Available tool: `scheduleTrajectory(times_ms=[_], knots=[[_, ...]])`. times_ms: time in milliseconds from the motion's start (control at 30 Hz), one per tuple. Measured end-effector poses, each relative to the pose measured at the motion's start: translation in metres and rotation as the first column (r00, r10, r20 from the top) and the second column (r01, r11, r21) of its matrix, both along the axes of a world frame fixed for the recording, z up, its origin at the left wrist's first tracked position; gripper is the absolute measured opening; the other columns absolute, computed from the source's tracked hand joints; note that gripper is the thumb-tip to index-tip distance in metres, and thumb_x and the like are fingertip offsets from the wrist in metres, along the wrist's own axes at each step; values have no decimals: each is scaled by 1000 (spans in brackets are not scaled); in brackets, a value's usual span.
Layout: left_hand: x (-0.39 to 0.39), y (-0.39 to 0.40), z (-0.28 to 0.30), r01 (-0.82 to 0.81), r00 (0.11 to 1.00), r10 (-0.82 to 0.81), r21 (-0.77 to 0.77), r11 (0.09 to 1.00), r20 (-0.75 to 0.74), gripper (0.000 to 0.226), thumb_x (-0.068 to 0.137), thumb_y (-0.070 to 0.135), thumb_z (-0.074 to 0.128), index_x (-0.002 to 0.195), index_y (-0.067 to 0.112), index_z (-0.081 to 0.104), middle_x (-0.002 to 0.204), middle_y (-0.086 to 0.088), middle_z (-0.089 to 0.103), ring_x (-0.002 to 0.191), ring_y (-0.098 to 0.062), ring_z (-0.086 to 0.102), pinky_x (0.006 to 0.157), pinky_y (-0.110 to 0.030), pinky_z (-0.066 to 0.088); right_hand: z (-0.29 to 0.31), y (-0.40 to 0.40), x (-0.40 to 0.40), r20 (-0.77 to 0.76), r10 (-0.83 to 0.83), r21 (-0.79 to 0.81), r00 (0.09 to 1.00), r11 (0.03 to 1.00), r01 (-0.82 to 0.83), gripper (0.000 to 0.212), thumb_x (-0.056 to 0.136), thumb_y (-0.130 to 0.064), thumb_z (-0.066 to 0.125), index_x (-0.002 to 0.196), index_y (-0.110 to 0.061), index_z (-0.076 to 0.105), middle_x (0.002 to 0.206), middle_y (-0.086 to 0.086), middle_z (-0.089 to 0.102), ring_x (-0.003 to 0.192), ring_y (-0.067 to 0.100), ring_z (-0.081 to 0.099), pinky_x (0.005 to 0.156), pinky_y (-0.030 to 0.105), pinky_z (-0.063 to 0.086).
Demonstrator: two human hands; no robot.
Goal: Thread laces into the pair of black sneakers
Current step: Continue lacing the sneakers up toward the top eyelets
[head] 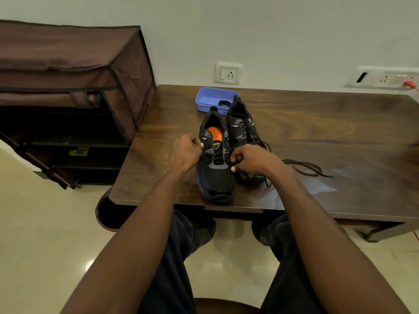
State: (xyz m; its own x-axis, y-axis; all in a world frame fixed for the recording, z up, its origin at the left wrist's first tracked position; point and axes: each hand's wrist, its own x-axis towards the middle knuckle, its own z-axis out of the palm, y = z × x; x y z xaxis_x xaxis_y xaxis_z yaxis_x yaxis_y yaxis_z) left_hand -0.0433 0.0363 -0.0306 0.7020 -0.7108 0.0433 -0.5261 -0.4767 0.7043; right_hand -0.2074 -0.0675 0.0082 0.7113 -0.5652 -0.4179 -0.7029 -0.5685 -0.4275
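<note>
Two black sneakers stand side by side on the dark wooden table (317,137), toes toward me. The left sneaker (215,175) shows an orange insole and has a black lace through its lowest eyelets. My left hand (188,152) is curled at that shoe's left side and pinches one lace end. My right hand (251,160) pinches the other end at the shoe's right side. The right sneaker (241,123) is laced; its loose lace ends (310,168) trail across the table to the right.
A blue plastic tray (208,98) holding a small black item sits behind the shoes. A brown fabric shoe rack (68,91) stands left of the table. Wall sockets (227,73) are behind it. My knees are under the table's front edge.
</note>
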Motion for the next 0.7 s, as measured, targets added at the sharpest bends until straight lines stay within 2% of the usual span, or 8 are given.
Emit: scheduleTrajectory(times_ms=[67, 167, 267, 333, 400, 500, 567, 700], knots=[[2, 2, 0, -4, 999, 7, 59, 998, -43, 16, 90, 12, 57, 76, 14, 65, 77, -4, 68, 69, -14, 62, 60, -30, 50, 4, 2, 0, -22, 17, 31, 1000, 999, -16, 7, 94, -15, 63, 100, -13, 66, 88, 2, 64, 58, 14, 56, 60, 27, 50], [-2, 6, 10, 17, 899, 24, 88, 996, -436, 13, 94, 9, 56, 85, 10, 65, 73, -5, 67, 58, -13, 59, 53, -25, 47, 10, 2, -5, 150, -38, 297, 988, 955, -8, 11, 96, -9, 59, 99, -10, 70, 92, 10, 73, 48, 12, 49, 51, 24, 44], [-7, 14, 21, 132, 541, -69, 3, 991, -838, 16, 99, 7, 46, 99, 5, 62, 86, -11, 70, 76, -19, 68, 73, -29, 55, 17, 5, -7, 422, -72, 545, 904, 817, -190, 22, 99, -1, 50, 116, -3, 65, 111, 15, 72, 40, 8, 47, 47, 20, 44], [-9, 19, 22, 161, 294, -165, -122, 979, -941, 24, 100, 12, 44, 109, -1, 62, 104, -20, 70, 103, -29, 67, 97, -40, 51, 21, 9, -5, 539, -129, 564, 833, 789, -243, 25, 98, 0, 51, 121, -1, 62, 115, 13, 72, 39, 8, 47, 45, 17, 45], [-11, 20, 23, 179, 164, -232, -202, 963, -959, 32, 101, 19, 42, 114, -2, 61, 111, -23, 69, 112, -32, 65, 104, -44, 46, 23, 13, -1, 598, -189, 505, 779, 844, -182, 21, 96, -3, 57, 116, -1, 66, 108, 10, 74, 36, 7, 44, 41, 16, 41], [-10, 20, 23, 193, 182, -262, -227, 955, -948, 33, 103, 23, 40, 105, 0, 63, 81, -14, 73, 79, -25, 73, 86, -37, 56, 22, 10, 2, 642, -291, 384, 709, 923, 31, 13, 94, -10, 63, 103, -6, 71, 90, 7, 76, 36, 8, 42, 40, 19, 38], [-4, 21, 22, 128, 244, -243, -217, 968, -939, 31, 102, 26, 44, 99, 2, 64, 61, -2, 61, 54, -15, 61, 66, -33, 56, 17, 0, 1, 622, -404, 349, 671, 910, 224, 8, 94, -14, 65, 93, -14, 72, 80, 5, 72, 46, 8, 49, 46, 21, 42], [13, 22, 14, -159, 379, -110, -181, 971, -919, 18, 98, 23, 54, 86, 11, 62, 51, 7, 41, 39, -6, 32, 45, -22, 30, 3, -32, -13, 494, -567, 64, 660, 780, 622, 26, 86, -10, 61, 61, -14, 60, 59, 1, 55, 53, 15, 48, 48, 26, 37]])
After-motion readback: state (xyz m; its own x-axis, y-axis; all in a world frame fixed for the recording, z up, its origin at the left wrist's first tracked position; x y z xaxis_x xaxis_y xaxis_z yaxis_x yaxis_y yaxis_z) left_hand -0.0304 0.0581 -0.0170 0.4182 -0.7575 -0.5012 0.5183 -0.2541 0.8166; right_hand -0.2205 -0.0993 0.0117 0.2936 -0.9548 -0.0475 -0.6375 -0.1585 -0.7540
